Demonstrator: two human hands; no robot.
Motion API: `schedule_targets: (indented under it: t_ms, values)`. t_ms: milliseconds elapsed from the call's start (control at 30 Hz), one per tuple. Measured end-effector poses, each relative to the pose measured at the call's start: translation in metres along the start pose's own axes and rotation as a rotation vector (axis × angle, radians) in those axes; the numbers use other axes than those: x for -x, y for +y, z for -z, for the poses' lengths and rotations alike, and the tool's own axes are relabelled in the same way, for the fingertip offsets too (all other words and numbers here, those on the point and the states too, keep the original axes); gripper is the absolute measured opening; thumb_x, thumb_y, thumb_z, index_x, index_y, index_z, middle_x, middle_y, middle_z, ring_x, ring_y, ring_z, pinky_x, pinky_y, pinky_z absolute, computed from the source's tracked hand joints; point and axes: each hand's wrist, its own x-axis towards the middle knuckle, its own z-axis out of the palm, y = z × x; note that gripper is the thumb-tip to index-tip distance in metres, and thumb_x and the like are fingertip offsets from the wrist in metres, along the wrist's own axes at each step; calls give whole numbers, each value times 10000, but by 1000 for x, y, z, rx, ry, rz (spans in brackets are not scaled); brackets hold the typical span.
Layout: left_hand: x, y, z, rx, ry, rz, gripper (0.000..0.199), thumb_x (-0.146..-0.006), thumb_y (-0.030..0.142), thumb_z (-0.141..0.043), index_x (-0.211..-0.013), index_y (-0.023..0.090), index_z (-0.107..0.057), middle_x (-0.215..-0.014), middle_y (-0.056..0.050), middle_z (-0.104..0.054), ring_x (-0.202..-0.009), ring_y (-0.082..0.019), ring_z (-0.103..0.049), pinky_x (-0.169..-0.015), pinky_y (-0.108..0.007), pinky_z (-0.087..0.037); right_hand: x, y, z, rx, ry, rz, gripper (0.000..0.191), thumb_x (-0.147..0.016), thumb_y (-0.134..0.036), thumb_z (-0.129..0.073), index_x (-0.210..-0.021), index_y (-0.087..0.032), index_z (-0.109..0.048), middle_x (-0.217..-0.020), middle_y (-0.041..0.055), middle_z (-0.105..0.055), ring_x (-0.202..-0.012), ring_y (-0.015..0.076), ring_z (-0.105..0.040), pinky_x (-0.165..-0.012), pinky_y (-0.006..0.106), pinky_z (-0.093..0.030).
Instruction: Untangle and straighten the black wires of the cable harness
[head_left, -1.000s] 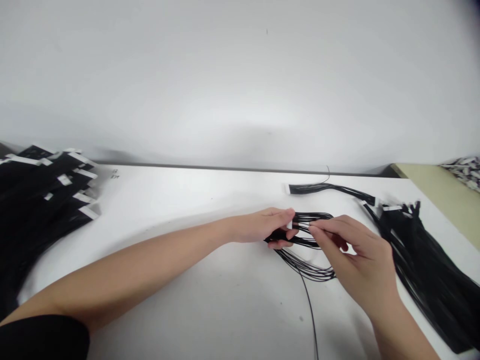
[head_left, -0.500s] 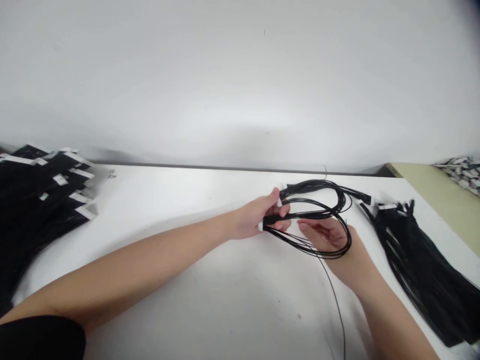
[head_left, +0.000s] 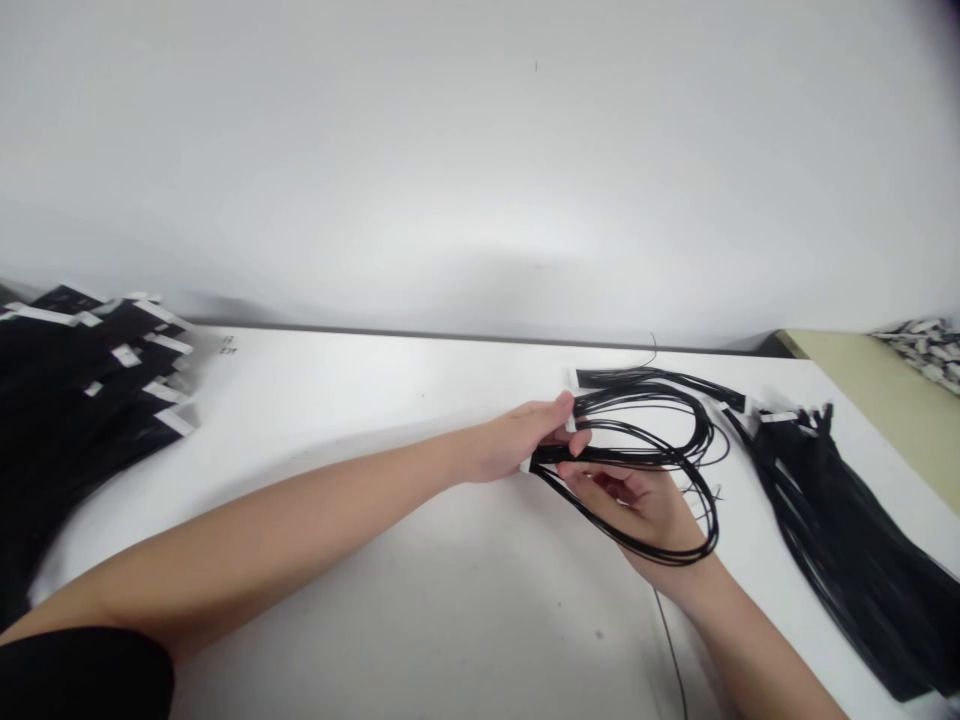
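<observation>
My left hand (head_left: 529, 435) is closed on a looped black wire harness (head_left: 701, 430), with its thumb pressed by one white connector (head_left: 571, 415). A second white connector (head_left: 528, 461) shows just below the fingers, at the end of another strand group. My right hand (head_left: 634, 500) reaches up from below, partly inside the lower loop. Its thumb and fingertips pinch close to the lower connector, at the wires. The wires in front hide some of its fingers. Another strip of black wires (head_left: 660, 376) with white end connectors lies on the table just behind.
At the right lies a pile of black wire harnesses (head_left: 847, 540). A larger stack of black harnesses with white connectors (head_left: 90, 390) covers the left side. The white table (head_left: 337, 390) meets a pale wall. Beyond its right edge, a cream surface (head_left: 862, 380) bears many small black-and-white pieces (head_left: 926, 350).
My right hand has moved left to the lower connector and wires. The held loops hang lower and wider, and the strip of wires behind shows more fully. My left hand keeps its hold.
</observation>
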Motion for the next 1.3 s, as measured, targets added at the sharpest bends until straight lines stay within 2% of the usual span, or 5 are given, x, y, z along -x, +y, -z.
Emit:
schedule_targets:
  t_ms: [400, 700, 1000, 1200, 1300]
  values:
    - [5, -4, -13, -188, 24, -138, 551, -886, 664, -273, -698, 178, -451, -557, 30, -440, -578, -122, -433, -659, -275, -382, -1, -3, -14, -88, 61, 4, 170, -736, -365, -645, -686, -203, -628, -722, 45, -672, -694, 197, -607, -647, 339, -506]
    - [13, -9, -31, -223, 177, -268, 573, -864, 687, -307, -690, 166, -471, -542, 24, -463, -534, -108, -435, -596, -253, -375, 2, -10, -14, -110, 54, 21, 191, -670, -367, -640, -656, -192, -564, -754, 53, -652, -720, 199, -602, -651, 335, -491]
    - [76, -28, -46, -46, 542, -393, 555, -867, 682, -302, -707, 176, -462, -547, 6, -516, -589, -141, -511, -627, -271, -401, 13, -30, -49, 101, -66, 209, 37, -699, -198, -608, -675, -196, -637, -676, -7, -628, -592, 132, -505, -543, 259, -381]
    - [134, -28, -54, 68, 623, -335, 531, -865, 662, -367, -699, 169, -474, -574, -9, -538, -663, -164, -553, -661, -272, -410, 14, -50, -83, 172, -202, 393, 85, -738, -172, -583, -705, -220, -645, -683, -34, -665, -649, 139, -599, -623, 248, -461]
    - [153, -29, -55, 177, 677, -343, 504, -868, 630, -414, -684, 165, -470, -579, -7, -526, -684, -165, -565, -676, -263, -409, 11, -50, -101, 182, -233, 456, 105, -758, -166, -574, -768, -227, -659, -782, -26, -701, -721, 147, -645, -652, 246, -489]
